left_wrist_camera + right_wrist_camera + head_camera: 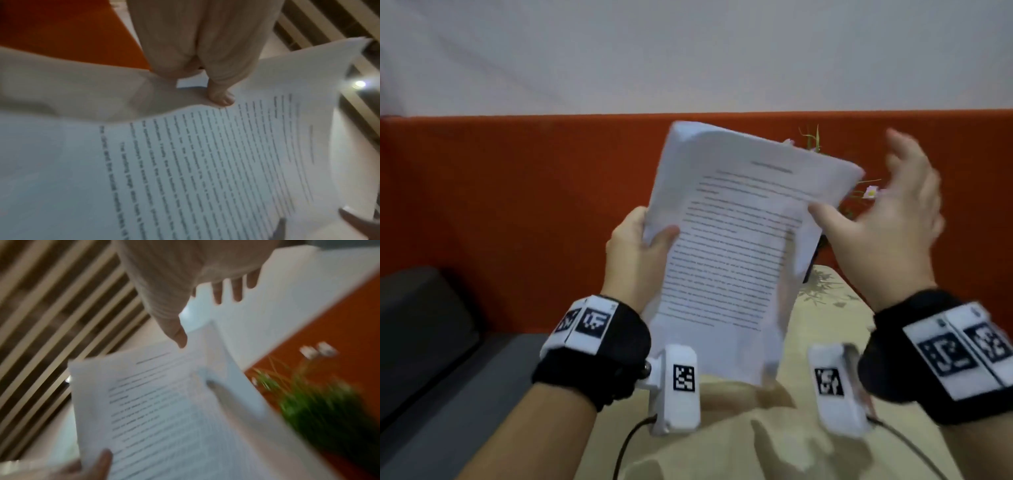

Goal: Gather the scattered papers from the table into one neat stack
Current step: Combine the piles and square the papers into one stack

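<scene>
A bundle of white printed papers (732,250) is held up in the air in front of me, top sheet facing me with lines of text. My left hand (643,240) grips the bundle's left edge, thumb on the front, fingers behind. My right hand (887,212) is beside the right edge with fingers spread and straight; its thumb reaches toward the top sheet, and contact is unclear through blur. In the left wrist view my thumb (221,97) presses the papers (205,162). The right wrist view shows the papers (164,402) below my open right hand (205,305).
A table with a beige patterned cloth (825,308) lies below the papers. A potted plant with small flowers (866,192) stands behind my right hand against an orange wall band (517,205). A grey sofa (431,325) sits at the left.
</scene>
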`<state>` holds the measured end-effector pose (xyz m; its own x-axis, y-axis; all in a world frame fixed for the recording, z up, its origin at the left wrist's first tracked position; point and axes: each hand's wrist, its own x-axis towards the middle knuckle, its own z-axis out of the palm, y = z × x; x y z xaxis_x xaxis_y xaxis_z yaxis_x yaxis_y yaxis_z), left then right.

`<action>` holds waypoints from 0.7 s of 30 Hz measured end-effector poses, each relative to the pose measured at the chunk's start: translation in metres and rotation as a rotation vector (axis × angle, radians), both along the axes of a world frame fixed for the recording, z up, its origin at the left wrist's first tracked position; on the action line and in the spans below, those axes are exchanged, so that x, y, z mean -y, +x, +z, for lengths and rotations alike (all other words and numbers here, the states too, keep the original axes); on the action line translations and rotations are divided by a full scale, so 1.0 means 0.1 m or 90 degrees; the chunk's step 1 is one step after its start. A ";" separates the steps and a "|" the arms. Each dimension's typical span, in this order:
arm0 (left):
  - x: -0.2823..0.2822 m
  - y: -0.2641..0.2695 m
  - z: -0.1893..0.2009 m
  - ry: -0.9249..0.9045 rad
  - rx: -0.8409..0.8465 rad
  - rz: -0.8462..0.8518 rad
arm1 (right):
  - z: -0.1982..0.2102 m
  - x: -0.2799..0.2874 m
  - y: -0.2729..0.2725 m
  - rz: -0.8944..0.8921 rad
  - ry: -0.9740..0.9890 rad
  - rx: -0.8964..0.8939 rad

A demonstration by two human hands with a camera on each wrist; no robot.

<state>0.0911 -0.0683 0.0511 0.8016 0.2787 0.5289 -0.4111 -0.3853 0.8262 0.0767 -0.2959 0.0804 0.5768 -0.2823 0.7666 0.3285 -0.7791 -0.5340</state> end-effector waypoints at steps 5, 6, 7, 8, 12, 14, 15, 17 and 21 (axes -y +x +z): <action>0.11 -0.06 -0.29 -0.127 -0.019 0.002 | -0.51 -0.10 0.17 0.387 0.417 -0.201; 0.14 -0.06 -0.33 -0.133 -0.016 0.010 | -0.53 -0.13 0.18 0.374 0.400 -0.178; 0.17 -0.05 -0.37 -0.139 -0.010 0.022 | -0.53 -0.16 0.17 0.360 0.384 -0.150; 0.19 -0.05 -0.39 -0.142 0.000 0.035 | -0.53 -0.18 0.17 0.353 0.373 -0.121; 0.28 -0.07 -0.46 -0.146 0.016 0.074 | -0.64 -0.26 0.10 0.365 0.359 -0.089; 0.35 -0.10 -0.55 -0.139 0.004 0.066 | -0.75 -0.31 0.07 0.361 0.355 -0.120; 0.38 -0.12 -0.58 -0.135 -0.002 0.054 | -0.79 -0.33 0.06 0.361 0.361 -0.137; 0.37 -0.09 -0.60 -0.134 -0.006 0.048 | -0.79 -0.35 0.06 0.370 0.362 -0.143; 0.29 -0.05 -0.51 -0.144 0.026 0.053 | -0.67 -0.29 0.09 0.413 0.397 -0.101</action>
<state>0.0865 -0.0970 0.0000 0.7501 0.4576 0.4774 -0.4208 -0.2266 0.8784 0.0860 -0.2672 0.0138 0.8521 -0.2024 0.4827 0.4886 -0.0229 -0.8722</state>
